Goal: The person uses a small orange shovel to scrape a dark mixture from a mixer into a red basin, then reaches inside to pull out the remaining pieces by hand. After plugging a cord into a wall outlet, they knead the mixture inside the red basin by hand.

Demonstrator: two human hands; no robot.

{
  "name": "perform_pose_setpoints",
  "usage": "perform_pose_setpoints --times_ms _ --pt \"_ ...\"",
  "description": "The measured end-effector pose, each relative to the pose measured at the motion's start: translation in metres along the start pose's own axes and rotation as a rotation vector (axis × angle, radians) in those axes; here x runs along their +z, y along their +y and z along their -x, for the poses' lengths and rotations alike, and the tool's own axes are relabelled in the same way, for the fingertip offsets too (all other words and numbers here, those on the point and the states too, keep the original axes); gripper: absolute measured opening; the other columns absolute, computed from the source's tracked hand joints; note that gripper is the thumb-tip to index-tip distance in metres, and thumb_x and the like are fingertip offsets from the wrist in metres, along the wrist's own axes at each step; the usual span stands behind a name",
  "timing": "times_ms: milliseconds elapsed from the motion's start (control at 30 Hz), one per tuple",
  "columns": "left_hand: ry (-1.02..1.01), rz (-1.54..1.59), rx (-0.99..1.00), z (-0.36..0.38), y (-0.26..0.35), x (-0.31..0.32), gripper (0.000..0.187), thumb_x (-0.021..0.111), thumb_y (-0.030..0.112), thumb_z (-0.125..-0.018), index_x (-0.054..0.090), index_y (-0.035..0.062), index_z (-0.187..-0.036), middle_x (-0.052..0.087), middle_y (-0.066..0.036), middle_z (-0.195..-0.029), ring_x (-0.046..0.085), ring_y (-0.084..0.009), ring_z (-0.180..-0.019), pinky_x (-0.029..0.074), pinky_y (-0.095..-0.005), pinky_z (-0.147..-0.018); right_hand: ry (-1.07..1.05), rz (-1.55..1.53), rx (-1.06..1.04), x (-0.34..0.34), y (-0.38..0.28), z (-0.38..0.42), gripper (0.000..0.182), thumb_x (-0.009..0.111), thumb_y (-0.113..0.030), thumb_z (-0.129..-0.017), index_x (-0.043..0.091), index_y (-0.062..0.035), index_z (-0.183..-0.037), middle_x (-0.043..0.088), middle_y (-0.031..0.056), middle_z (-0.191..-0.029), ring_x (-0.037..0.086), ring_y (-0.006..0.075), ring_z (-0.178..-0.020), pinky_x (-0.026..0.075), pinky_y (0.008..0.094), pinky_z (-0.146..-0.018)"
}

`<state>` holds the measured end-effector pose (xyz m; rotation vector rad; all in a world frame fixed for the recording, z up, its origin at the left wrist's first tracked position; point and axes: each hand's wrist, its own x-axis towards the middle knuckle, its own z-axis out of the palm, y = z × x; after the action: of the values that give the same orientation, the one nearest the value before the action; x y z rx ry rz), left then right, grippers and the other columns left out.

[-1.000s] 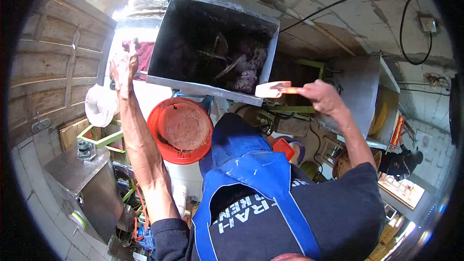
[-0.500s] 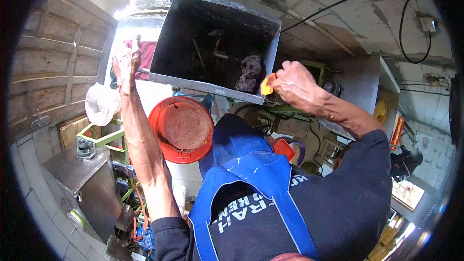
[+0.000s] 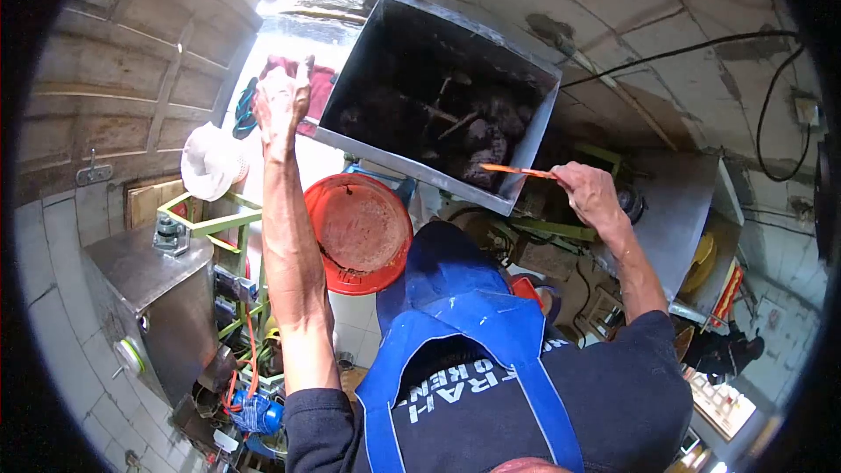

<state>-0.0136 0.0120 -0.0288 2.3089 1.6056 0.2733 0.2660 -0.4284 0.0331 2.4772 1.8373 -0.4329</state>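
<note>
My right hand (image 3: 589,197) is closed on the end of a flat orange scraper (image 3: 519,172). The scraper's blade reaches over the front right rim of a tilted metal mixing tub (image 3: 412,168). Inside the tub are mixer arms (image 3: 438,111) and clumps of a dark, moist mass (image 3: 491,136). My left hand (image 3: 282,109) is raised at the tub's left side, fingers curled and thumb up; whatever it grips there is hidden. Below the tub's front edge stands a red basin (image 3: 363,228) with brownish residue inside.
A white mesh container (image 3: 213,158) sits by a green metal frame (image 3: 215,223). At left are a wooden door (image 3: 131,79) and a steel machine housing (image 3: 162,298). A grey metal cabinet (image 3: 670,210) stands at right, and a black cable (image 3: 692,42) runs along the wall.
My right hand has drawn back and down from the tub's right corner, and the scraper now points left over the rim. The mixer arms and dark mass have shifted. The view has also moved.
</note>
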Motion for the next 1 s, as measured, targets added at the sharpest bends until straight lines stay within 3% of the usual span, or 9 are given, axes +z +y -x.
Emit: perform_pose_setpoints --times_ms 100,200,267,333,467,733,833,967,1000 --pt "0.003 -0.007 -0.01 0.0 0.002 -0.001 0.076 0.051 0.065 -0.094 0.07 -0.0078 -0.104 0.068 -0.034 -0.104 0.067 -0.0461 -0.102 0.052 -0.0506 -0.091 0.259 -0.348 0.035 -0.026 -0.007 -0.03 0.023 0.061 -0.01 -0.092 0.064 -0.0029 -0.114 0.067 0.0191 -0.099 0.066 0.0371 -0.088 0.053 0.0414 -0.076" --pt "-0.039 -0.019 -0.069 0.008 0.009 -0.011 0.075 0.053 0.064 -0.093 0.069 -0.0085 -0.105 0.068 -0.034 -0.104 0.067 -0.046 -0.102 0.052 -0.0505 -0.092 0.425 -0.712 0.234 -0.049 -0.013 -0.082 0.021 0.062 -0.01 -0.095 0.065 -0.0008 -0.114 0.071 0.0136 -0.102 0.068 0.0194 -0.091 0.053 0.0345 -0.081" --pt "-0.026 -0.024 -0.051 0.006 0.009 -0.01 0.074 0.054 0.063 -0.093 0.069 -0.009 -0.106 0.068 -0.034 -0.103 0.067 -0.0464 -0.101 0.052 -0.0506 -0.091 0.629 -0.774 0.054 -0.052 -0.005 -0.135 0.022 0.066 -0.01 -0.094 0.065 -0.0011 -0.114 0.072 0.0087 -0.099 0.068 0.0142 -0.09 0.054 0.0323 -0.08" --pt "0.035 -0.008 -0.03 0.008 0.012 -0.013 0.071 0.058 0.06 -0.092 0.069 -0.0094 -0.103 0.068 -0.034 -0.101 0.067 -0.0466 -0.099 0.054 -0.0505 -0.088 0.643 -0.946 0.013 -0.052 -0.004 -0.197 0.023 0.07 -0.01 -0.092 0.065 -0.0023 -0.113 0.073 0.0085 -0.096 0.07 0.0149 -0.087 0.055 0.0304 -0.078" --pt "-0.001 -0.014 -0.076 0.01 0.022 -0.025 0.066 0.06 0.057 -0.093 0.069 -0.0087 -0.097 0.067 -0.035 -0.097 0.068 -0.0477 -0.095 0.054 -0.0514 -0.084 0.807 -0.926 -0.158 -0.047 -0.004 -0.316 0.026 0.074 -0.016 -0.09 0.066 -0.0029 -0.11 0.075 0.0115 -0.097 0.072 0.0189 -0.088 0.056 0.0335 -0.078" --pt "0.062 0.019 -0.038 0.008 0.007 -0.012 0.07 0.06 0.06 -0.092 0.068 -0.0084 -0.103 0.067 -0.035 -0.103 0.067 -0.0473 -0.1 0.053 -0.0521 -0.088 0.711 -0.846 -0.169 -0.013 -0.023 -0.421 0.028 0.073 -0.016 -0.091 0.065 -0.0034 -0.115 0.074 0.0113 -0.102 0.071 0.0206 -0.094 0.054 0.0344 -0.083" --pt "0.06 -0.029 -0.042 0.009 0.009 -0.014 0.069 0.059 0.059 -0.092 0.068 -0.0086 -0.104 0.067 -0.035 -0.103 0.067 -0.0476 -0.1 0.053 -0.0521 -0.088 0.698 -0.87 -0.148 -0.001 -0.026 -0.436 0.028 0.073 -0.017 -0.088 0.063 -0.0055 -0.112 0.073 0.0169 -0.098 0.073 0.0309 -0.091 0.057 0.0405 -0.079" --pt "0.054 -0.056 -0.071 0.01 0.009 -0.014 0.07 0.058 0.059 -0.092 0.067 -0.0089 -0.105 0.068 -0.034 -0.1 0.067 -0.0484 -0.097 0.054 -0.0514 -0.085 0.692 -0.9 -0.17 0.023 -0.02 -0.451 0.025 0.071 -0.019 -0.09 0.063 -0.0066 -0.11 0.073 0.0179 -0.098 0.072 0.0328 -0.093 0.056 0.0427 -0.081" --pt "0.049 -0.056 -0.068 0.01 0.011 -0.015 0.07 0.058 0.059 -0.092 0.067 -0.0089 -0.105 0.068 -0.034 -0.1 0.067 -0.0484 -0.097 0.054 -0.0514 -0.085 0.633 -0.751 -0.139 0.023 -0.019 -0.447 0.025 0.067 -0.024 -0.092 0.064 -0.0049 -0.109 0.073 0.0193 -0.098 0.071 0.0347 -0.095 0.056 0.0434 -0.081"
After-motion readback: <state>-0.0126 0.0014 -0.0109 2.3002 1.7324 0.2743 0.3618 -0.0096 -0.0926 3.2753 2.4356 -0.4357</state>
